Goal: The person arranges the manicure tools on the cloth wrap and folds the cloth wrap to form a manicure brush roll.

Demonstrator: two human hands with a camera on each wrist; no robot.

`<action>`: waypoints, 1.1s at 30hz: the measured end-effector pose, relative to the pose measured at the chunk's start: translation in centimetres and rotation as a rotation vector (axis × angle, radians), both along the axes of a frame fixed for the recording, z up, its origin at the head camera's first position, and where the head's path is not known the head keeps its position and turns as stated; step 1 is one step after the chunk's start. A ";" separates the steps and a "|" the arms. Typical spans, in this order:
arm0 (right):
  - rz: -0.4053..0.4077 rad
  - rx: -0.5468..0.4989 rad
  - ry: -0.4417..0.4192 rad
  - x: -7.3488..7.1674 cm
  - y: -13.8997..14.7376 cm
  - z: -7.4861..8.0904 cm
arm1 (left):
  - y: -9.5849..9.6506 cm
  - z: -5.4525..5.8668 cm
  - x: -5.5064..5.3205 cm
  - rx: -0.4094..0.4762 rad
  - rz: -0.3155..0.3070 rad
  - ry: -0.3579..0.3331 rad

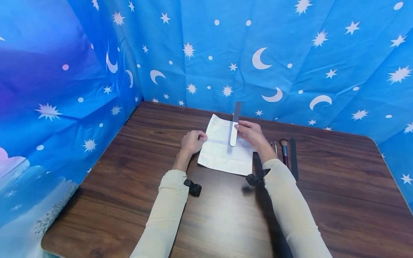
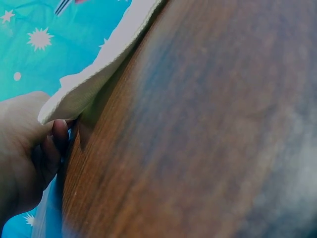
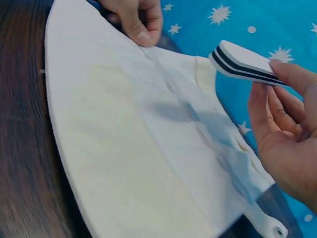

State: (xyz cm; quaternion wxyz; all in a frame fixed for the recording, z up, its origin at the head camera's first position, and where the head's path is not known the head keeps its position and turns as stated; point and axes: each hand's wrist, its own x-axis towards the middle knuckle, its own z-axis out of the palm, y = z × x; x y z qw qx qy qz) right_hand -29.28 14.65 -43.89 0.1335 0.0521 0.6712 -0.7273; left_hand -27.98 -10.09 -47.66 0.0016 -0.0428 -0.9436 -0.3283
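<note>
A white cloth case [image 1: 222, 157] with a sewn pocket seam lies spread on the table. My left hand [image 1: 193, 141] pinches its left edge between thumb and fingers; in the left wrist view that edge [image 2: 94, 82] lifts off the wood. Over the case, my right hand [image 1: 253, 134] holds a nail buffer [image 1: 235, 129], grey at the far end and white at the near end. Black and white layers show along the buffer's side [image 3: 242, 59] in the right wrist view, where thumb and fingertips grip it. A strap with a snap [image 3: 272, 225] sticks out from the case.
Right of the case lie a makeup brush [image 1: 284, 150], a dark nail file [image 1: 293, 157] and slim metal tools [image 1: 275, 147], partly hidden by my right arm. The brown wooden table [image 1: 338, 186] meets a blue star-patterned curtain [image 1: 284, 36] at the back and left.
</note>
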 end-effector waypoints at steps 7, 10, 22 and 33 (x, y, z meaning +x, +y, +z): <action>-0.070 0.017 -0.032 -0.8 -2.4 -0.9 | -0.2 -0.2 -0.1 0.001 0.009 -0.010; -0.104 0.002 -0.035 -1.1 -3.4 -1.1 | -0.2 -0.2 -0.1 -0.004 0.009 -0.003; -0.130 -0.106 0.006 -2.0 -5.8 -2.3 | 0.0 0.0 -0.4 -0.025 -0.008 0.012; -0.221 -0.166 0.029 -2.3 -6.6 -2.8 | -0.1 -0.1 -0.4 0.012 -0.006 0.009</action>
